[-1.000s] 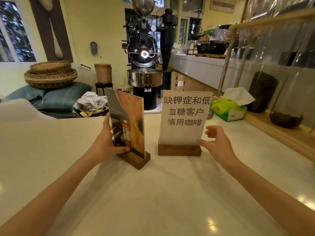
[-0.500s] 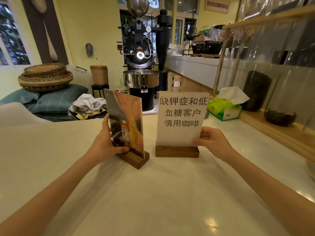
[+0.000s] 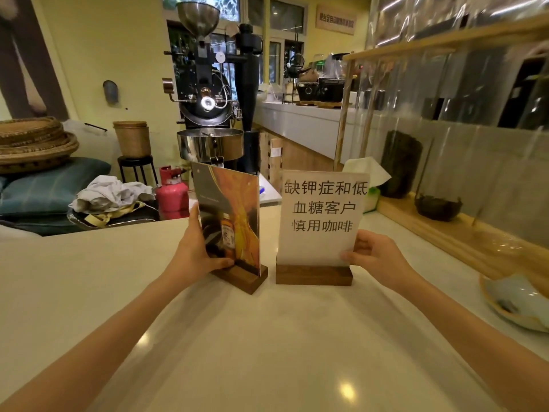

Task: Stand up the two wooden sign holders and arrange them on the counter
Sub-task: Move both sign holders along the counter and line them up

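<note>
Worktop (image 3: 267,352): pale, glossy, carrying two sign holders side by side near its middle, their wooden bases just apart.

Left sign holder (image 3: 230,221): upright clear panel with an orange and dark picture of a bottle, set in a dark wooden block (image 3: 240,276) that sits on the worktop turned at an angle to the other. The left hand (image 3: 196,251) grips the panel's left edge low down; thumb across the front near the block, fingers wrapped behind and out of sight.

Right sign holder (image 3: 322,218): upright white sheet with three rows of black Chinese characters, in a dark wooden block (image 3: 313,275) facing the camera squarely. The right hand (image 3: 374,254) pinches the sheet's lower right corner, thumb in front, fingers curled behind the edge.

Surroundings: green tissue box (image 3: 371,194) behind the right sign; black coffee roaster (image 3: 208,108) beyond the worktop; pink gas canister (image 3: 172,194); stacked woven baskets (image 3: 32,144) at far left.
</note>
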Motion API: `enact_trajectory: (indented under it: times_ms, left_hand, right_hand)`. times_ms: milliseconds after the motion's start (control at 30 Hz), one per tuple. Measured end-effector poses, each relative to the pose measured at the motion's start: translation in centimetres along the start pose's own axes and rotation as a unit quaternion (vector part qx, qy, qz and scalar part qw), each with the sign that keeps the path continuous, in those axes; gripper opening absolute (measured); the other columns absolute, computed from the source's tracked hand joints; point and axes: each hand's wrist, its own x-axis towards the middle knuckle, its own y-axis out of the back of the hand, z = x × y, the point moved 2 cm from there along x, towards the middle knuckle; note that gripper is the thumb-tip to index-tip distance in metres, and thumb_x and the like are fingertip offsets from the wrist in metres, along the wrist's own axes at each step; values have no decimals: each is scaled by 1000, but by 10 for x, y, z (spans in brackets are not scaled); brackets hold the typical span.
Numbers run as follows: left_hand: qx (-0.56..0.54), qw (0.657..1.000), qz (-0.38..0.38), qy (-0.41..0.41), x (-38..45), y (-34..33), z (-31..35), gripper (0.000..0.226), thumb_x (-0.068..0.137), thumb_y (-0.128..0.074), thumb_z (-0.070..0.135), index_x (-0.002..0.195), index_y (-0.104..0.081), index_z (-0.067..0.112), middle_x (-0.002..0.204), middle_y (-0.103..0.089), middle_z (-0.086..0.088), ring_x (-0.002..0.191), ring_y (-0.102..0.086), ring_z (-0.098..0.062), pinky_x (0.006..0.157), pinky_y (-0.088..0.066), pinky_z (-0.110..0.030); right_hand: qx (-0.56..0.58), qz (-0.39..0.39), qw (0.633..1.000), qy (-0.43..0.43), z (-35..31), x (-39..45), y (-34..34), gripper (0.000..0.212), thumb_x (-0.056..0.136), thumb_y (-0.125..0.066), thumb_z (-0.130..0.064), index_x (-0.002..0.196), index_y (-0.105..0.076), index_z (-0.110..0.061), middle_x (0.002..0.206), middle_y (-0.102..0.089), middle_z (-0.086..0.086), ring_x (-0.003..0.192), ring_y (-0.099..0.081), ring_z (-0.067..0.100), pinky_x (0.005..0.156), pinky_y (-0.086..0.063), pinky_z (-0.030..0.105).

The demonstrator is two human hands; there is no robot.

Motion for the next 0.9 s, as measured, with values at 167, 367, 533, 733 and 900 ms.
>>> enact_trajectory:
  times_ms: [167, 367, 533, 733, 900]
  left_hand:
    - [-27, 999, -13, -27, 24, -41, 21, 126, 53, -86, 13, 140, 3, 37, 137, -45, -5, 122, -46, -22, 99, -41, -42]
    - [-57, 994, -53, -75, 52, -91, 49, 115, 56, -84, 12, 140, -7, 32, 137, -46, -7, 120, -46, -17, 94, -42, -32]
    - [-78, 988, -88, -96, 73, -125, 66, 108, 58, -83, 11, 140, -14, 22, 137, -46, -9, 123, -47, -21, 94, -42, -32]
    - [-88, 982, -121, -112, 92, -163, 91, 117, 59, -82, 6, 143, -2, 20, 140, -43, -10, 127, -45, -26, 99, -43, -39]
    - [-47, 982, -129, -130, 105, -197, 110, 112, 65, -79, 12, 145, -1, 18, 142, -41, -13, 129, -43, -27, 107, -39, -45]
  right_hand:
    - [-8, 53, 998, -24, 16, -3, 27, 38, 79, -64, -6, 116, -58, -16, 103, -62, -8, 89, -60, 9, 71, -49, 16]
    - [-47, 86, 993, -61, 32, -3, 61, 41, 77, -66, -7, 116, -58, -16, 111, -64, -1, 99, -61, 18, 87, -52, 39]
    - [-77, 121, 987, -76, 42, -7, 86, 42, 78, -67, -12, 117, -57, -22, 104, -61, -10, 92, -59, 10, 82, -52, 34]
    - [-40, 153, 981, -108, 50, -12, 109, 40, 77, -67, -5, 115, -59, -15, 101, -63, -8, 93, -60, 11, 83, -53, 35]
    - [-68, 181, 972, -133, 57, -15, 129, 33, 74, -69, -7, 106, -64, -16, 97, -66, -5, 87, -63, 12, 80, -56, 38]
